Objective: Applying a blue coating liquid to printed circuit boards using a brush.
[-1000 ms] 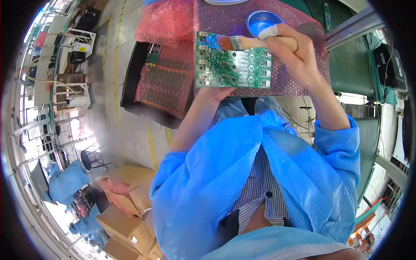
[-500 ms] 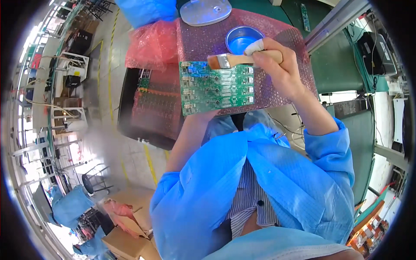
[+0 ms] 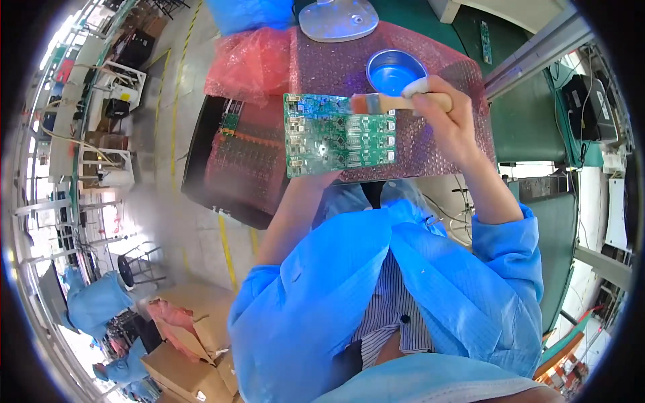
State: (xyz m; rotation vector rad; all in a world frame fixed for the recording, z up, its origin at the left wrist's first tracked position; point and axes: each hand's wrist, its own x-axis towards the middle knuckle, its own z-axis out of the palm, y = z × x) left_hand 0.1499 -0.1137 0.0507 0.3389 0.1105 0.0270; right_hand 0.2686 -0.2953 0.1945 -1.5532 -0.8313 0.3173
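A green circuit board panel (image 3: pixel 341 144), with rows of chips and white connectors, is tilted up toward me over the pink bubble-wrap cover. My left hand (image 3: pixel 320 180) is under its near edge and supports it; the fingers are hidden behind the board. In my right hand (image 3: pixel 449 121) is a flat brush (image 3: pixel 393 103) with a pale wooden handle, gripped between thumb and fingers. A white wrap covers one fingertip. The brown bristles, blurred, lie over the board's far edge, right of its middle. Just beyond is a round metal bowl (image 3: pixel 371 75), bluish inside.
Pink bubble wrap (image 3: pixel 437 151) covers the work surface. A grey metal base (image 3: pixel 339 20) stands at the back, beside crumpled red bubble wrap (image 3: pixel 248 64) and a blue bag (image 3: pixel 248 13). On the left, a black tray (image 3: pixel 201 151) holds wrapped boards. A metal post (image 3: pixel 531 60) rises at right.
The brush has moved right along the board's far edge with my right hand. The board has changed its tilt slightly, still supported by my left hand. The whole view has shifted a little.
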